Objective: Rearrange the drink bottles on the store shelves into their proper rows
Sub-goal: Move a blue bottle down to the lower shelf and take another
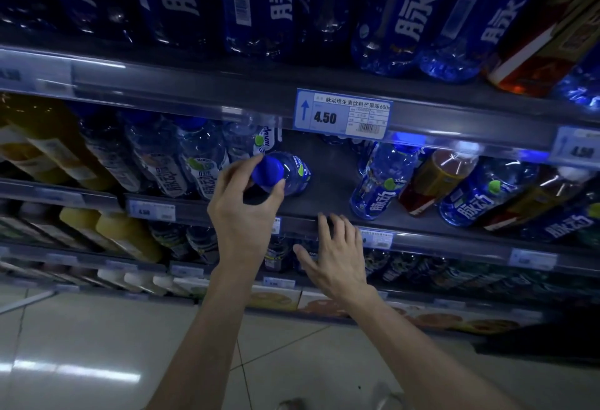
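Note:
My left hand (242,205) grips the blue cap of a blue drink bottle (292,173) that stands at the front of the middle shelf (328,179), beside a row of similar bottles (198,156) on its left. My right hand (334,254) hovers open with fingers spread, its fingertips at the shelf's front rail (302,223). To the right of a bare gap stands another blue bottle (380,182), then an amber tea bottle (435,179) and a further blue bottle (477,195).
The top shelf holds several large blue bottles (259,4) and an amber bottle (535,52). A 4.50 price tag (342,114) hangs on its rail. Yellow juice bottles (39,140) stand at left; lower shelves hold more drinks. Tiled floor (97,361) lies below.

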### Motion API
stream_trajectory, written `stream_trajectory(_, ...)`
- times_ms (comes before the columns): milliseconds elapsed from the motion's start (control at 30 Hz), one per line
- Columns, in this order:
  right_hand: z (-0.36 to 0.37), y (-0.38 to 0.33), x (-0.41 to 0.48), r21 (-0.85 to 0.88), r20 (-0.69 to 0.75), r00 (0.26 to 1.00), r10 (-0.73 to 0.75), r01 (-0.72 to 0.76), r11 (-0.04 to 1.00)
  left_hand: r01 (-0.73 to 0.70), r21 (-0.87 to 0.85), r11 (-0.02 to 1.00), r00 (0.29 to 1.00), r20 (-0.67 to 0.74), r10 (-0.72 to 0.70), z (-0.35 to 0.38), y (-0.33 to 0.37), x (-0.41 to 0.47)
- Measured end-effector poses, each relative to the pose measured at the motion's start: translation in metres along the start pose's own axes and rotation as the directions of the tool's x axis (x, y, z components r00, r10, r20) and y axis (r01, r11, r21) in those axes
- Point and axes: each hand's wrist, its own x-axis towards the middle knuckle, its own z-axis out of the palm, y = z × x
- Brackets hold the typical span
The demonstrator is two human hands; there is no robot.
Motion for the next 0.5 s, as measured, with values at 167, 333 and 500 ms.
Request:
stream_trajectory(167, 0.001, 0.002, 0.000, -0.014, 0.010, 1.000, 0.000, 0.000, 1.000, 0.006, -0.026, 1.000, 1.000, 0.018, -0.005, 0.006, 0.004, 0.010)
stream_trajectory(333, 0.000, 0.003, -0.001, -0.022, 0.002, 1.000, -0.012, 0.012, 1.000, 0.016, -0.043, 0.999, 0.997, 0.071, -0.013, 0.016, -0.001, 0.020)
stream_trajectory(500, -0.002, 0.003, -0.001, -0.046, 0.018, 1.000, -0.022, 0.023, 0.999, -0.004, 0.054, 0.999, 0.988, 0.152, -0.005, 0.031, -0.006, 0.029)
